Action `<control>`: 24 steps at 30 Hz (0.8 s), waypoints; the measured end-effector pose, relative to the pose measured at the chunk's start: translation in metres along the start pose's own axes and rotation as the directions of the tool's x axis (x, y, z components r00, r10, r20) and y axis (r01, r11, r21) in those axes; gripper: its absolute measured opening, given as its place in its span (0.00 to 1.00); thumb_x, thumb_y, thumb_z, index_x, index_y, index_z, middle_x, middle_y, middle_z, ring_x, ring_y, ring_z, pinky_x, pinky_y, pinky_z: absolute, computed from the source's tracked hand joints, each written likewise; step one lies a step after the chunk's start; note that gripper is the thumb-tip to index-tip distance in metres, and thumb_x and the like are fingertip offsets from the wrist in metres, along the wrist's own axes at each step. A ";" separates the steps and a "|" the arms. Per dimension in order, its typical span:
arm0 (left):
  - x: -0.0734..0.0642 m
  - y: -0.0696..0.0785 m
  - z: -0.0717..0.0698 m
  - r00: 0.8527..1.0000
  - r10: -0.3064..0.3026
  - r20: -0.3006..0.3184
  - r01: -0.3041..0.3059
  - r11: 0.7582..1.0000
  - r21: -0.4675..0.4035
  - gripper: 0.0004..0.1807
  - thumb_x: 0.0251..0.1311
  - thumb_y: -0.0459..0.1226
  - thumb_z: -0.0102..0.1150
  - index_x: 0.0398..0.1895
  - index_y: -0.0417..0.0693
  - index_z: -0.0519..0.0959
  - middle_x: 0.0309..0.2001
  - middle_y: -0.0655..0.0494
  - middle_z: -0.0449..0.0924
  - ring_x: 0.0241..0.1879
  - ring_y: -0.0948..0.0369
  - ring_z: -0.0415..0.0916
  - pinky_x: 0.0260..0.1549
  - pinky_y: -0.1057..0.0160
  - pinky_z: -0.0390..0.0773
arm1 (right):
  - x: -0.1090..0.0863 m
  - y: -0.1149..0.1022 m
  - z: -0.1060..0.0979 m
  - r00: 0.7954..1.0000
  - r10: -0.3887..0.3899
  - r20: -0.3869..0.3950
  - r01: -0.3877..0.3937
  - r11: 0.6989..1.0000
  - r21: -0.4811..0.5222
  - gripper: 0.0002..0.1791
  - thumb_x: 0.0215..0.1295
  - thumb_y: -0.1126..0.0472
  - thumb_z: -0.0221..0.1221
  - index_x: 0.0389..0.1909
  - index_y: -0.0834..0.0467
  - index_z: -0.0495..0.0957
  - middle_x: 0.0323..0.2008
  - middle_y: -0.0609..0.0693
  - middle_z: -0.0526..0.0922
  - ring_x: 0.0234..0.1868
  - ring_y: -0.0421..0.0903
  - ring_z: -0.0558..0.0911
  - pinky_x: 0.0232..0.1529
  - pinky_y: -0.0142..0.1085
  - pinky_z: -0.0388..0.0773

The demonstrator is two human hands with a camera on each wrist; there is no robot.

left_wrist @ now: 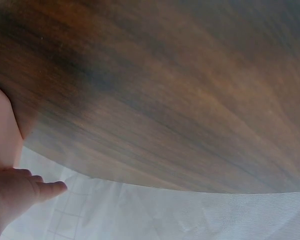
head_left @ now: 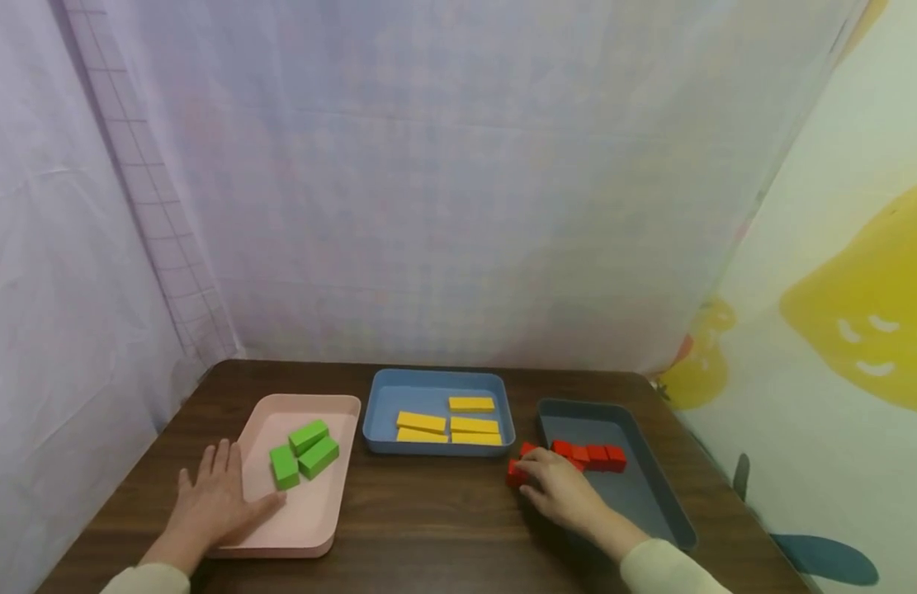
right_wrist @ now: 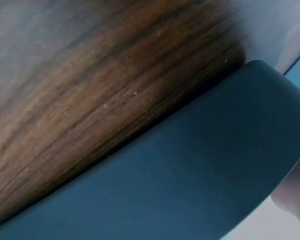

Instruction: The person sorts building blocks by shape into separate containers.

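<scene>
My left hand (head_left: 216, 499) lies with fingers spread over the left rim of a pink tray (head_left: 317, 516). Three green blocks (head_left: 319, 458) sit inside that tray, just right of the hand. In the left wrist view, fingers (left_wrist: 50, 191) show beside the pink tray's side (left_wrist: 2, 127). Bent over the left rim of a dark grey tray (head_left: 632, 495), my right hand (head_left: 565, 492) pinches a red block (head_left: 515, 473) at its fingertips. Several more red blocks (head_left: 597, 458) lie in a row inside the dark tray. The hand partly hides the nearest ones.
A blue tray (head_left: 406, 398) with several yellow blocks (head_left: 470, 404) stands at the back middle, between the other trays. All three trays rest on a dark wooden table (head_left: 413, 507). White curtains (head_left: 428, 206) hang behind the table's back edge.
</scene>
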State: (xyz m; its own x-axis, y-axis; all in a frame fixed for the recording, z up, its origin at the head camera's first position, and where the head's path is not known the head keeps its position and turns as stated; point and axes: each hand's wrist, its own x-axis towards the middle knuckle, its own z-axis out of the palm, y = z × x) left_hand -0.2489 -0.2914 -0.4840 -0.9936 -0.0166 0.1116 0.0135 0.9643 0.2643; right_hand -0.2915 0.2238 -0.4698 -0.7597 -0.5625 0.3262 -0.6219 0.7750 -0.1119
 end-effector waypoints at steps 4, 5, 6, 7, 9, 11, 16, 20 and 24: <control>0.000 0.002 -0.002 1.000 -0.003 0.012 0.003 1.000 0.001 0.72 0.49 0.76 0.53 0.69 0.16 0.48 0.69 0.16 0.43 0.68 0.24 0.41 0.58 0.20 0.40 | -0.001 -0.001 0.002 1.000 -0.004 0.017 0.005 1.000 -0.014 0.20 0.56 0.62 0.71 0.50 0.61 0.84 0.45 0.52 0.82 0.45 0.49 0.82 0.47 0.45 0.81; 0.000 0.002 -0.002 1.000 -0.005 0.015 0.005 1.000 0.001 0.72 0.49 0.76 0.53 0.69 0.16 0.48 0.69 0.16 0.43 0.68 0.24 0.41 0.58 0.21 0.39 | -0.001 -0.001 0.002 1.000 -0.005 0.023 0.005 1.000 -0.012 0.20 0.55 0.62 0.71 0.50 0.61 0.84 0.44 0.51 0.81 0.44 0.48 0.81 0.46 0.44 0.81; 0.000 0.002 -0.002 1.000 -0.006 0.018 0.006 1.000 0.003 0.72 0.49 0.76 0.53 0.69 0.16 0.48 0.69 0.16 0.43 0.68 0.24 0.41 0.59 0.21 0.39 | -0.001 -0.001 0.002 1.000 -0.004 0.025 0.004 1.000 -0.007 0.20 0.55 0.62 0.71 0.50 0.61 0.84 0.43 0.51 0.81 0.43 0.47 0.81 0.46 0.44 0.81; 0.000 0.002 -0.002 1.000 -0.007 0.019 0.007 1.000 0.004 0.72 0.49 0.76 0.53 0.69 0.16 0.48 0.69 0.16 0.43 0.68 0.24 0.41 0.59 0.21 0.40 | -0.001 -0.002 0.003 1.000 -0.002 0.023 0.003 1.000 -0.006 0.21 0.54 0.63 0.72 0.50 0.61 0.83 0.44 0.50 0.81 0.43 0.47 0.81 0.46 0.44 0.81; 0.000 0.003 -0.002 1.000 -0.008 0.019 0.008 1.000 0.007 0.72 0.49 0.76 0.54 0.69 0.16 0.48 0.69 0.16 0.43 0.68 0.24 0.41 0.59 0.21 0.40 | -0.001 -0.002 0.003 1.000 0.006 0.023 -0.006 1.000 -0.006 0.21 0.54 0.63 0.72 0.50 0.61 0.83 0.44 0.51 0.81 0.44 0.48 0.81 0.46 0.44 0.81; 0.000 0.003 -0.002 1.000 -0.008 0.020 0.008 1.000 0.012 0.72 0.49 0.76 0.53 0.69 0.16 0.48 0.69 0.16 0.43 0.68 0.24 0.41 0.59 0.21 0.40 | -0.001 -0.003 0.004 1.000 0.004 0.029 -0.003 1.000 -0.013 0.21 0.54 0.63 0.72 0.51 0.61 0.83 0.45 0.52 0.81 0.45 0.49 0.82 0.47 0.45 0.81; 0.000 0.004 -0.004 1.000 -0.006 0.021 0.006 1.000 0.015 0.73 0.48 0.77 0.52 0.69 0.16 0.48 0.69 0.16 0.43 0.68 0.24 0.41 0.59 0.21 0.41 | -0.002 -0.003 0.004 0.999 -0.030 0.024 0.031 0.999 -0.044 0.18 0.54 0.64 0.72 0.47 0.60 0.85 0.43 0.51 0.83 0.45 0.49 0.82 0.48 0.45 0.80; 0.000 0.003 -0.004 1.000 -0.008 0.022 0.008 1.000 0.012 0.72 0.49 0.76 0.53 0.69 0.16 0.47 0.69 0.16 0.43 0.68 0.24 0.41 0.59 0.21 0.40 | -0.001 -0.005 0.004 1.000 -0.025 0.015 0.025 0.999 -0.020 0.17 0.54 0.61 0.72 0.46 0.60 0.85 0.42 0.51 0.83 0.43 0.48 0.82 0.46 0.44 0.81; -0.001 0.003 -0.004 1.000 -0.012 0.025 0.011 1.000 0.001 0.72 0.49 0.75 0.54 0.69 0.16 0.47 0.69 0.16 0.43 0.68 0.24 0.41 0.59 0.21 0.39 | 0.000 -0.006 0.003 1.000 -0.010 0.029 0.009 1.000 0.026 0.16 0.56 0.62 0.71 0.46 0.61 0.85 0.43 0.52 0.83 0.42 0.48 0.83 0.45 0.43 0.82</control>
State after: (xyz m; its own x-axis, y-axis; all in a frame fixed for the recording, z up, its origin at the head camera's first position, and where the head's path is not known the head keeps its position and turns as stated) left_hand -0.2479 -0.2900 -0.4793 -0.9962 -0.0211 0.0845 0.0020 0.9643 0.2647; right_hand -0.2884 0.2177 -0.4718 -0.7587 -0.5784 0.2998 -0.6337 0.7620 -0.1334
